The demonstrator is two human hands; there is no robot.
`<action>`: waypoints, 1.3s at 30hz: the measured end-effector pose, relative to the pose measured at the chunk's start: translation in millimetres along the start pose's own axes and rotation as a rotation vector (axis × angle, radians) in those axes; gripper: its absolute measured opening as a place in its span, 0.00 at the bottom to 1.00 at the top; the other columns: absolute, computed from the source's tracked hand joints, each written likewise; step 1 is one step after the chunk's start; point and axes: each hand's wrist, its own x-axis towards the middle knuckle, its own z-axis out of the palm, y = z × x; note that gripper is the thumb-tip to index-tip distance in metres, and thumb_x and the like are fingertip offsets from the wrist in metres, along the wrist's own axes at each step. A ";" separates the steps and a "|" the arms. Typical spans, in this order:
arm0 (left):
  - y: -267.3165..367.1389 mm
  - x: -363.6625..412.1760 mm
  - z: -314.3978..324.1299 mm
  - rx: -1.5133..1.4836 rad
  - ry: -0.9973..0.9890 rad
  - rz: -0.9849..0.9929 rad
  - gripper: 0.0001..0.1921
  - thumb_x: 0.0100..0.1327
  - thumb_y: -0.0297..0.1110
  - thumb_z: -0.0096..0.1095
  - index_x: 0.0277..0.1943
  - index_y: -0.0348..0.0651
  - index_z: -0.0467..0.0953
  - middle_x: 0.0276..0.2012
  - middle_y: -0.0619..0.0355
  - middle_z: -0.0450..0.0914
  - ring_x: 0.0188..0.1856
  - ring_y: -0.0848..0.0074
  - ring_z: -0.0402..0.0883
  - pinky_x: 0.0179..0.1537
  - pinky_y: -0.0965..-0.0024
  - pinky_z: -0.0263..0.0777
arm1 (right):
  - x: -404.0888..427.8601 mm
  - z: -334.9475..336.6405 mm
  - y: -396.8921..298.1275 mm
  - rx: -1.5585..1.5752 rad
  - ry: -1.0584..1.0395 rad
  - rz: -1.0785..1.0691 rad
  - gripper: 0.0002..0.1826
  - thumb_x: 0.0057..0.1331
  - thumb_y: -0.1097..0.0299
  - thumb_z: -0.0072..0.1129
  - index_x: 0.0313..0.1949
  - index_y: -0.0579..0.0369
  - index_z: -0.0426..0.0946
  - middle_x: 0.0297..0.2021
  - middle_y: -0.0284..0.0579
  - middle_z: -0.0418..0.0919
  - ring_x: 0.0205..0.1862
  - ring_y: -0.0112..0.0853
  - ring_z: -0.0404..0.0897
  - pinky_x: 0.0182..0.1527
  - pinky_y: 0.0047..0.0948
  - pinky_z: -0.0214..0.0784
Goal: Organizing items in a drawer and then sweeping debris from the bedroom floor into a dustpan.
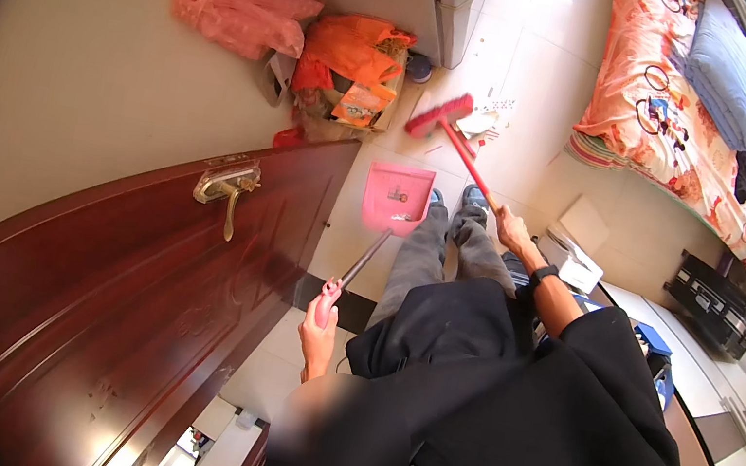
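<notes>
My left hand [319, 324] is closed on the pink grip of a long-handled dustpan. The pink dustpan [379, 197] lies on the floor before my feet, left of my shoes, with some small litter in it. With my right hand [513, 228] I hold the red and wooden handle of a broom. The red broom head [440, 115] is on the tiles farther ahead, and looks slightly blurred. Small scraps and a whitish piece of litter [480, 124] lie on the floor just beside the broom head.
A dark red wooden door [141, 290] stands at the left. Beyond it are an orange plastic bag [348, 47] in a box and a pink plastic bag [240, 7]. A bed [627, 127] is at the upper right, with a black case [717, 302] near it and a white box [570, 260] nearer me.
</notes>
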 end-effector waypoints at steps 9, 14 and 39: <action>-6.8 -14.1 0.9 0.006 0.113 -0.029 0.13 0.58 0.28 0.56 0.47 0.37 0.72 0.40 0.49 0.79 0.44 0.64 0.78 0.47 0.66 0.67 | -81.2 -49.3 85.1 0.186 0.192 -0.142 0.12 0.65 0.64 0.44 0.45 0.56 0.65 0.31 0.63 0.75 0.36 0.57 0.75 0.35 0.50 0.66; -9.7 -4.0 3.8 0.081 0.095 0.076 0.13 0.58 0.25 0.54 0.47 0.37 0.72 0.39 0.50 0.80 0.44 0.65 0.79 0.45 0.67 0.69 | -23.5 -70.9 92.3 0.171 0.356 -0.218 0.14 0.67 0.62 0.41 0.48 0.55 0.62 0.29 0.62 0.75 0.28 0.54 0.76 0.27 0.46 0.66; -62.5 130.0 80.3 0.555 -0.311 0.439 0.14 0.61 0.43 0.51 0.49 0.53 0.70 0.26 0.44 0.78 0.30 0.51 0.77 0.31 0.53 0.70 | -95.9 85.0 -5.3 0.964 -0.111 0.503 0.13 0.68 0.54 0.36 0.48 0.41 0.54 0.15 0.34 0.56 0.10 0.21 0.54 0.10 0.21 0.50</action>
